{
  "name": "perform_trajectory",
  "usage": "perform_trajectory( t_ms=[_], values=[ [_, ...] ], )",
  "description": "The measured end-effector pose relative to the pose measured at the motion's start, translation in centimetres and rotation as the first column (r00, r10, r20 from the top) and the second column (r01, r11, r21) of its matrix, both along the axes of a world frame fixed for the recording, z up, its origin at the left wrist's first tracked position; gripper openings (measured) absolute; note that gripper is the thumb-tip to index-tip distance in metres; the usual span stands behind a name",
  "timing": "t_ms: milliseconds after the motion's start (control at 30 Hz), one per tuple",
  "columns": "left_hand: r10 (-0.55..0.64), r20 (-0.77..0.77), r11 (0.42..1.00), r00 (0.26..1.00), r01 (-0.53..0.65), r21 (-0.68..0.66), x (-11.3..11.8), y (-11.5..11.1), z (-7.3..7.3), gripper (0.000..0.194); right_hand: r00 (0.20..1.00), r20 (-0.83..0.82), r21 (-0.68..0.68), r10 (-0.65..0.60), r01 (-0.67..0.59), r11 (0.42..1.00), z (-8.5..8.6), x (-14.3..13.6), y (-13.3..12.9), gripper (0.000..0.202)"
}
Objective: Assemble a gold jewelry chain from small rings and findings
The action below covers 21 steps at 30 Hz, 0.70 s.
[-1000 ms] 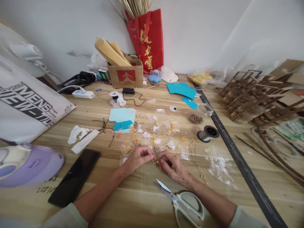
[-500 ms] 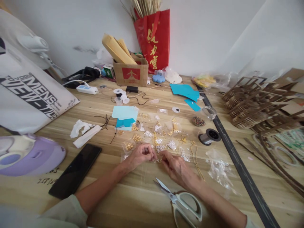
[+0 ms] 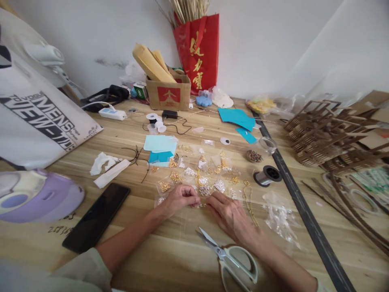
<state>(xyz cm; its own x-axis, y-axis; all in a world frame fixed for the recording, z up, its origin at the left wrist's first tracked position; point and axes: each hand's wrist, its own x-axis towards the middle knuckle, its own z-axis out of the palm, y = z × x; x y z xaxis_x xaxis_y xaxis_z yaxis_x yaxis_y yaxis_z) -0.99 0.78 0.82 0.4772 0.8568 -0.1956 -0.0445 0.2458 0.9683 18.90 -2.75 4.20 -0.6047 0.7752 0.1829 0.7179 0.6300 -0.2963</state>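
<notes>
My left hand is closed in a pinch at the near edge of the bead piles; what its fingertips hold is too small to name. Just to its right, my right hand has its fingers pressed together and pointing down at the table, with small bits between the two hands. Silver beads lie right beyond the fingertips. Gold beads sit on small clear bags farther left. A gold chain lies right of my right hand. Scissors with pale handles rest below the hands, blades slightly apart.
A black phone and a purple-white appliance are at the left. To the right are a wire spool, a crumpled clear bag and brown woven frames. A cardboard box and a red bag stand at the back.
My right hand has turned slightly, its fingers now bunched lower and closer together. My left hand has hardly moved, and the view has shifted a little.
</notes>
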Motion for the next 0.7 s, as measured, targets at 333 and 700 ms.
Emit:
perform_trajectory(
  t_ms=[333,700],
  values=[
    [0.039,-0.065,0.999,0.997,-0.038,0.022,0.0,0.2,-0.7,0.019,0.994,-0.105,-0.118,-0.007,-0.005,0.993,-0.2,0.0,0.0,0.017],
    [-0.02,-0.127,0.996,0.992,0.031,0.082,-0.2,0.3,-1.0,0.018,0.973,-0.216,-0.186,-0.077,0.037,0.982,-0.9,0.3,0.7,0.013]
  ],
)
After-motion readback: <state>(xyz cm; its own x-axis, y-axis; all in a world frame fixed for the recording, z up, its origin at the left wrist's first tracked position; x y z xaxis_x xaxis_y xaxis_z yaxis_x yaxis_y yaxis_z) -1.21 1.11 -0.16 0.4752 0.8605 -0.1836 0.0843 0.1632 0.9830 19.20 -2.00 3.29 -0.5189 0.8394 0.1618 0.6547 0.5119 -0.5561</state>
